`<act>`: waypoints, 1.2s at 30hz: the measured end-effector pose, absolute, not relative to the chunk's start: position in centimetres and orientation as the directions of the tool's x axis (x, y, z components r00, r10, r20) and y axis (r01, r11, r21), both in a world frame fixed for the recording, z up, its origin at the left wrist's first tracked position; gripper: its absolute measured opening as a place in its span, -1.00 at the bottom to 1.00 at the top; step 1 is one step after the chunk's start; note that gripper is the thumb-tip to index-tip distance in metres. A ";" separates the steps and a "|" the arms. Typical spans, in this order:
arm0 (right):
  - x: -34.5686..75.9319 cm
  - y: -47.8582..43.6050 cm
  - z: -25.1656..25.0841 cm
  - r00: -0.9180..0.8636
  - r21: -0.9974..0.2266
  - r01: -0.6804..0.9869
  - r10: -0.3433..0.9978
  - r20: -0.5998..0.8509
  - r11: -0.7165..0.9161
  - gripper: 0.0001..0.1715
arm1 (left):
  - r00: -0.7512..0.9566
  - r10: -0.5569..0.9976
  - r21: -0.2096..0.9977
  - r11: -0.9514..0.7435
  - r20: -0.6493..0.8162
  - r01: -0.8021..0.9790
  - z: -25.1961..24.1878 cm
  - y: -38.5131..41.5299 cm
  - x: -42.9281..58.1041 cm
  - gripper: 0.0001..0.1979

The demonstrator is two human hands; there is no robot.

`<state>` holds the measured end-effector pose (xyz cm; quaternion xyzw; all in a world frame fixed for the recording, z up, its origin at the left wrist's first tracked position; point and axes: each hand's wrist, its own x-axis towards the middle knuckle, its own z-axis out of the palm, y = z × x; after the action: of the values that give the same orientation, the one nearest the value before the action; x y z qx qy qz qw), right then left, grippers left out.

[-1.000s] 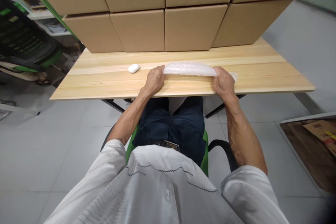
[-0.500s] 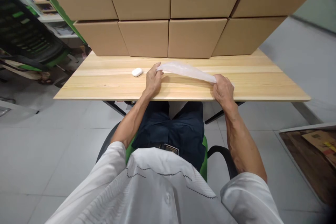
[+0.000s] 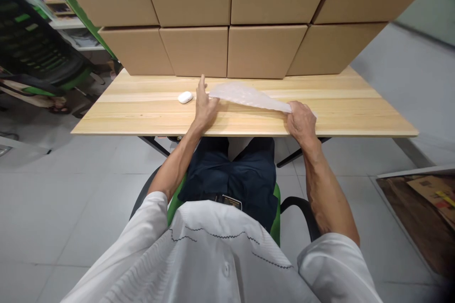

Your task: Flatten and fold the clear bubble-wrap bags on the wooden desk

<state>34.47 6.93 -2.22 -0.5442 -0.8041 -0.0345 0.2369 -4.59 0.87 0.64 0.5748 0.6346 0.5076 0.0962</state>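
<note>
A translucent white strip of bubble wrap point(image 3: 245, 94) stretches between my two hands, just above the wooden table. My right hand point(image 3: 301, 120) is closed in a fist around its right end, and a small bit sticks out past the knuckles. At the other end, my left hand point(image 3: 206, 106) has its thumb against the wrap's edge, while the index finger points up and away. The grip of its other fingers is partly hidden. Just left of that hand lies a small white rounded case point(image 3: 185, 97).
Cardboard boxes point(image 3: 268, 52) stand in two stacked rows along the back of the wooden table point(image 3: 142, 116). A black and green chair point(image 3: 42, 47) is off to the left. At the lower right, flattened cardboard point(image 3: 433, 194) lies by the wall.
My left index finger has lifted and straightened, and the left hand has shifted slightly left. The wrap's left part looks broader now. My right hand keeps its hold almost in place.
</note>
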 end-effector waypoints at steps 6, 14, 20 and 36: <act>33.6 6.5 -1.7 -0.367 -0.084 0.897 0.836 0.408 0.435 -0.41 | 0.016 0.852 0.248 -0.170 0.524 0.954 1.8 -2.8 -4.3 -0.08; 33.8 5.8 -0.7 -0.506 0.010 0.838 0.768 0.393 0.546 -0.40 | 0.335 0.864 0.102 -0.398 0.376 0.912 0.6 -1.1 -2.9 -0.63; 31.9 3.5 0.4 -0.577 0.041 0.773 0.675 0.459 0.633 -0.20 | 0.300 0.887 0.103 -0.355 0.351 0.929 0.0 -0.8 -3.6 -0.67; 29.0 2.6 1.4 -0.666 0.035 0.721 0.678 0.310 0.692 -0.59 | 0.417 0.850 0.134 -0.477 0.321 0.869 1.5 -1.8 -2.5 -0.73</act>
<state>29.03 2.64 1.40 -0.3847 -0.9094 -0.0777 0.1378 -2.45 -1.78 1.48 0.8413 0.5109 0.1748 -0.0264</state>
